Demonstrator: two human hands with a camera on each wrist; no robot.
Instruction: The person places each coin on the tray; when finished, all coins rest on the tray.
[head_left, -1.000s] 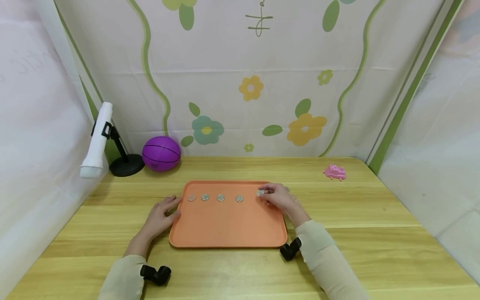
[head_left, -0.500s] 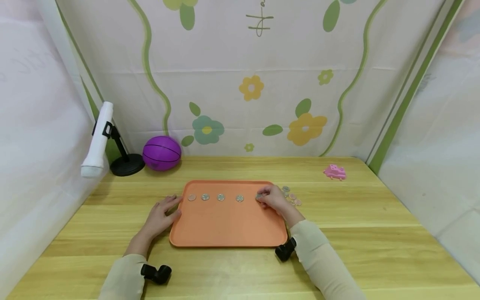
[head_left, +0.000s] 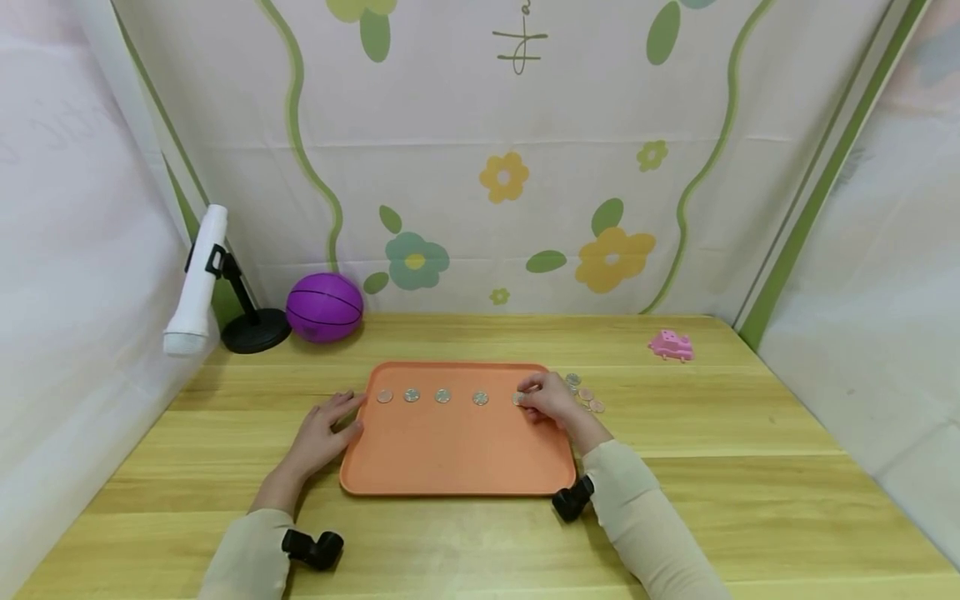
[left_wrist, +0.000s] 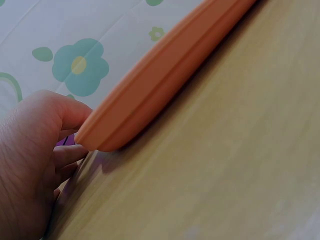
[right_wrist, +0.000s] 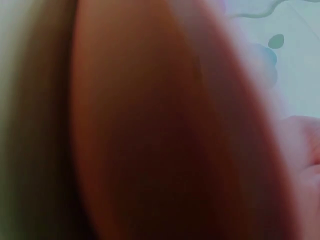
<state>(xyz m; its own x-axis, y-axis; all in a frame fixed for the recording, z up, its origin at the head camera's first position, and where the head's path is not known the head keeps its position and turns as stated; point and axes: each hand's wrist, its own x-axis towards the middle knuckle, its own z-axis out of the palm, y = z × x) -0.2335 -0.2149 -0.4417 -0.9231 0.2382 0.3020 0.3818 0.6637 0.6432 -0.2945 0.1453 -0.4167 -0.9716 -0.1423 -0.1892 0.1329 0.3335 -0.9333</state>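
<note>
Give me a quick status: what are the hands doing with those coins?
Right hand pinching the fifth coin onto the orange tray. Left hand resting at the tray's left edge. Four coins already in a row; loose coins on the table, nothing in the way.

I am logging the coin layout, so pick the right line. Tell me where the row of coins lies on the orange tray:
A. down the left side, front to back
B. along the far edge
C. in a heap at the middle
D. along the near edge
B: the coins lie in a line across the far part of the orange tray, and the right hand touches the rightmost one.
</note>
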